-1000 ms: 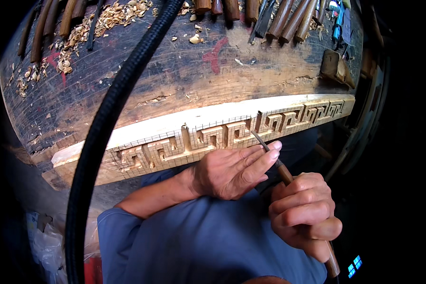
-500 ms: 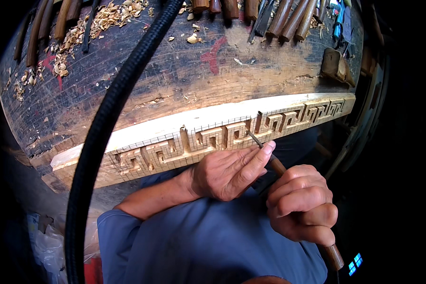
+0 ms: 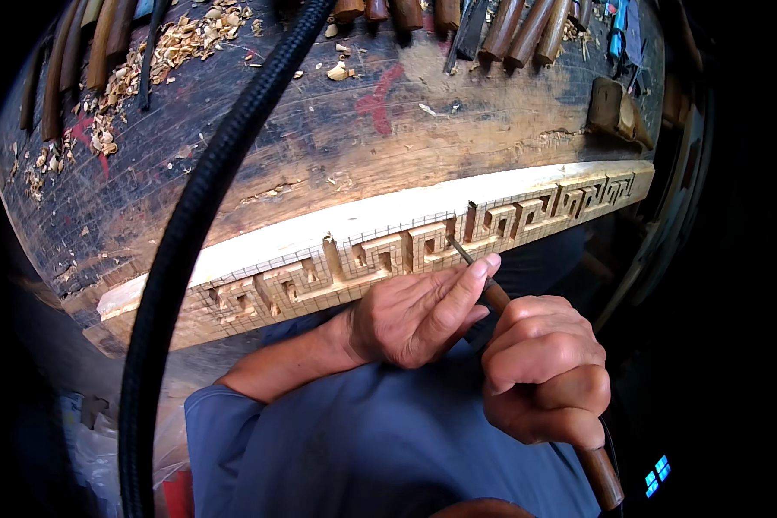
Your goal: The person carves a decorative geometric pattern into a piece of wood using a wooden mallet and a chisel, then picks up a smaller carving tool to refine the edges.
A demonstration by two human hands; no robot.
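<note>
A long pale board (image 3: 337,213) lies across the near edge of the bench, its front face carved with a stepped key pattern over a pencilled grid. My right hand (image 3: 548,371) is wrapped round the wooden handle of a carving chisel (image 3: 599,475), whose butt sticks out below the fist. The thin metal shaft slants up and left, and its tip sits in a carved recess near the board's middle. Resting against the board's lower edge, my left hand (image 3: 414,319) has its thumb pressed on the chisel's shaft. Its other fingers are partly hidden.
Several wooden-handled tools (image 3: 527,34) line the far side of the bench (image 3: 319,129), with more at the far left. Wood shavings (image 3: 190,43) lie among them. A wooden block (image 3: 617,112) stands at the right. A thick black braided cable (image 3: 203,186) crosses the view's left side.
The view has shifted slightly. My right hand and the chisel's butt sit a little lower and farther left; the tip stays in the same recess, with my left thumb still on the shaft.
</note>
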